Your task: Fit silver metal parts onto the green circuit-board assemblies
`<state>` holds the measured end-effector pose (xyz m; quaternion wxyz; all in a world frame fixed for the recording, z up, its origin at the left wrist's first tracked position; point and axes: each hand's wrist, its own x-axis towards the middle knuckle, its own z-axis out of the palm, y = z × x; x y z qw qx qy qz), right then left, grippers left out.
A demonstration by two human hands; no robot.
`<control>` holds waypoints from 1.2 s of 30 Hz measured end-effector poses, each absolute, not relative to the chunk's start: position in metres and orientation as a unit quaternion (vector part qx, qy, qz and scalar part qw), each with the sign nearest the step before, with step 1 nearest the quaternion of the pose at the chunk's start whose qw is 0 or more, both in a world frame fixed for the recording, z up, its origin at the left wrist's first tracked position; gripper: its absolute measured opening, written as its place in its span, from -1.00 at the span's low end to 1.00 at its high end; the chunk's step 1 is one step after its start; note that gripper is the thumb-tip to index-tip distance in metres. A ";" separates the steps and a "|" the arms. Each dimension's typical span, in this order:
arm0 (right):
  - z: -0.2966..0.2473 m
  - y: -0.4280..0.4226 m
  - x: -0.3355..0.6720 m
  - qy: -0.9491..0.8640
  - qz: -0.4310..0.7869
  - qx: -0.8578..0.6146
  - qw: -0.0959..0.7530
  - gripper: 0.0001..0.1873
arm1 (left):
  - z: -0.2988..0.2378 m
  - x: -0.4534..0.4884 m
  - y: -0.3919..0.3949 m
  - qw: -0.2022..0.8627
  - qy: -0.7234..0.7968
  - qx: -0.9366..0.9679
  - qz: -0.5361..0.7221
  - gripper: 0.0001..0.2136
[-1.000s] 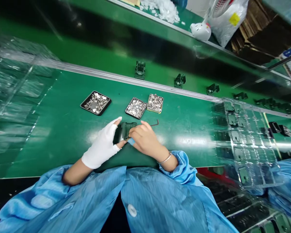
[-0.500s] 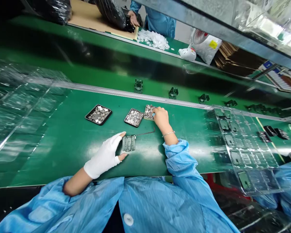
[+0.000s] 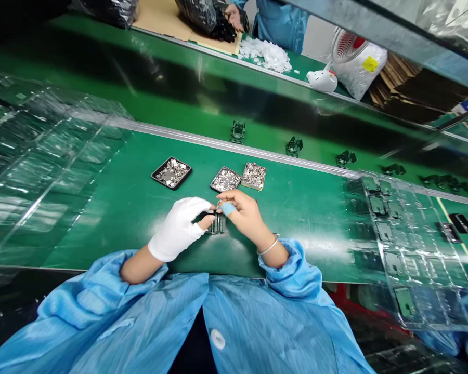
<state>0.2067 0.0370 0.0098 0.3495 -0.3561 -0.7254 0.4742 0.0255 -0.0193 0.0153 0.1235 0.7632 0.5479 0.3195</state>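
My left hand [image 3: 181, 226], in a white glove with bare fingertips, steadies a small dark slotted housing [image 3: 218, 225] low over the green bench. Thumb and index finger close on the housing's left side. My right hand [image 3: 245, 214], bare with a blue finger cover, pinches at the housing's upper edge. What its fingertips hold is too small and covered to name. Just beyond the hands lie small trays of shiny metal pieces: a black tray [image 3: 184, 180] at left, another tray [image 3: 218, 188] in the middle, and a pale-edged tray [image 3: 251, 187] at right.
Clear plastic blister trays [image 3: 89, 140] are stacked at left. Another blister tray [image 3: 432, 270] with dark parts overhangs the front edge at right. Several dark housings [image 3: 237, 131] line the strip behind the metal rail [image 3: 203, 141]. A co-worker's hand [image 3: 234, 16] and a fan [image 3: 347, 47] are beyond.
My right hand has come back from the right-hand tray to the housing and now meets my left hand there. The thin bent rod beside the housing is no longer distinguishable. The view has shifted slightly.
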 end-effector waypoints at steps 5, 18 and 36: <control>0.006 0.020 0.202 -0.744 0.430 -0.394 0.325 -0.81 | 0.019 0.032 -0.016 0.038 0.560 0.782 0.272 -0.67; -0.010 0.020 0.206 -0.829 0.276 -0.408 0.264 -0.82 | -0.020 0.028 -0.011 0.363 0.565 0.667 0.324 -0.68; -0.022 0.016 0.203 -0.842 0.258 -0.404 0.248 -0.82 | -0.027 0.030 -0.013 0.378 0.564 0.644 0.352 -0.70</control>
